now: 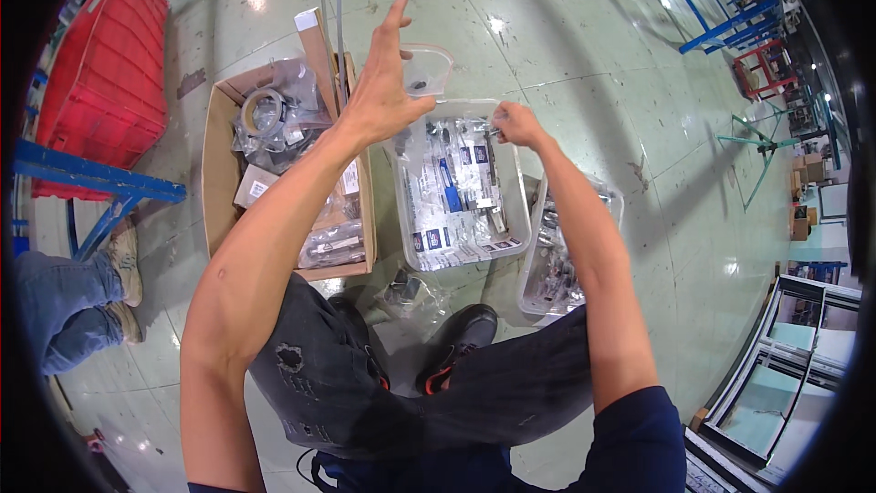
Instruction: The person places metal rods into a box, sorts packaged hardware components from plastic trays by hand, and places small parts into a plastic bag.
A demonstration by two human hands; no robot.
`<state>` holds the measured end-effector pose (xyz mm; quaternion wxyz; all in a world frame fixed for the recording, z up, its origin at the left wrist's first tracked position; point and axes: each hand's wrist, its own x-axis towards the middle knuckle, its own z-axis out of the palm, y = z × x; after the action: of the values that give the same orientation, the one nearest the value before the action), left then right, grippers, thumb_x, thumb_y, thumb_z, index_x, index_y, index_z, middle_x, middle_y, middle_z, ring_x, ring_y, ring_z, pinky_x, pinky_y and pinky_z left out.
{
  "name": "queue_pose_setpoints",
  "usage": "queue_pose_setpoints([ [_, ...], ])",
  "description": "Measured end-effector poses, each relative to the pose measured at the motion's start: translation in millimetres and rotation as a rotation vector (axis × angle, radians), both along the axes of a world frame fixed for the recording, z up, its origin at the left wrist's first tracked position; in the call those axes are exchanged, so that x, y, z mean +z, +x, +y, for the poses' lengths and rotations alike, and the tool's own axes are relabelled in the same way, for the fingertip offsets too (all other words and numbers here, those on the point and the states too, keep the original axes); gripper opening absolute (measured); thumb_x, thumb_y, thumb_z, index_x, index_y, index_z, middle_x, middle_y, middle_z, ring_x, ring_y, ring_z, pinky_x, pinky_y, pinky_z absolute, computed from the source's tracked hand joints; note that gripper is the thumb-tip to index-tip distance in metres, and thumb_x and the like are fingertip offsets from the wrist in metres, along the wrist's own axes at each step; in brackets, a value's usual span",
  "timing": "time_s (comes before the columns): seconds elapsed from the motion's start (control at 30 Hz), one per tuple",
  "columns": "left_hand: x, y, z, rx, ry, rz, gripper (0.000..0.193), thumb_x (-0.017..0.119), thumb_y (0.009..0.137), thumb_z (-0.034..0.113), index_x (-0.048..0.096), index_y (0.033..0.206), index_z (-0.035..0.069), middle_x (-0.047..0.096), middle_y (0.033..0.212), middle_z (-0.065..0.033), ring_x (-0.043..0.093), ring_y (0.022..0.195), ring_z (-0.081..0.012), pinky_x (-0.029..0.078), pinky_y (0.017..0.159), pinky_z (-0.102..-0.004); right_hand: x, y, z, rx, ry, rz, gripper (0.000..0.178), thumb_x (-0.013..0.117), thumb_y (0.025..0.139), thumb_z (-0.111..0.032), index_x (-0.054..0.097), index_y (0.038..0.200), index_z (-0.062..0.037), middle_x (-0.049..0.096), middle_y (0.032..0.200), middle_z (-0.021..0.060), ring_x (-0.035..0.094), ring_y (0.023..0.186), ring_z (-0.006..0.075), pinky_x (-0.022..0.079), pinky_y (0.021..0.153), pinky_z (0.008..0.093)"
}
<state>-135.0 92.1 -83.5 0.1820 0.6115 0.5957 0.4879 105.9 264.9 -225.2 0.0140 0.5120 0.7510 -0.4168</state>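
Note:
My left hand (388, 82) is raised over the gap between an open cardboard box (217, 173) and a clear plastic bin (524, 219). Its fingers are stretched apart and hold nothing. At the bin's far right corner, my right hand (521, 123) has its fingers curled closed; what they grip is too small to make out. Packaged small parts with printed labels (433, 236) fill the bin, and a blue-handled tool (450, 187) lies on top of them. A small clear tub (440, 64) stands just beyond the bin, partly behind my left hand.
A tape roll (247, 119) and bagged parts lie in the cardboard box, with long strips (317, 55) sticking up. Another parts bin (529, 292) is at the right, partly under my forearm. A red crate (109, 73), blue frame (100, 173) and another person's legs (78, 292) are left.

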Motion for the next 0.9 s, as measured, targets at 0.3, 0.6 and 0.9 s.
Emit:
queue_pose_setpoints([
  [0.3,-15.1,0.3,-2.2,-0.164,-0.048,0.061,0.124,0.076,0.062,0.000,-0.007,0.153,0.012,0.017,0.151,-0.0231,0.026,0.140,-0.0358,0.040,0.107,-0.0450,152.5,-34.0,-31.2,0.084,-0.413,0.641,0.026,0.063,0.092,-0.010,0.052,0.113,0.0022,0.067,0.095,0.0122,0.068,0.085,0.0206,0.058,0.080,0.0299],
  [0.6,-1.6,-2.0,2.7,-0.091,0.014,-0.129,0.130,0.079,0.058,-0.005,-0.006,0.153,0.021,0.025,0.148,-0.0244,0.040,0.130,-0.0370,0.044,0.102,-0.0449,199.4,-91.8,-78.1,0.546,0.579,0.327,0.012,0.073,0.080,-0.015,0.069,0.085,-0.0050,0.066,0.075,0.0001,0.047,0.061,0.0083,0.043,0.056,0.0261],
  [0.9,8.8,-4.3,8.3,0.062,0.053,-0.003,0.118,0.076,0.062,0.003,0.003,0.153,0.018,0.034,0.142,-0.0229,0.048,0.120,-0.0354,0.047,0.100,-0.0431,-8.5,-24.4,0.1,0.407,0.727,-0.106,0.016,0.061,0.080,-0.009,0.064,0.096,-0.0067,0.066,0.098,0.0128,0.065,0.084,0.0328,0.054,0.071,0.0434],
])
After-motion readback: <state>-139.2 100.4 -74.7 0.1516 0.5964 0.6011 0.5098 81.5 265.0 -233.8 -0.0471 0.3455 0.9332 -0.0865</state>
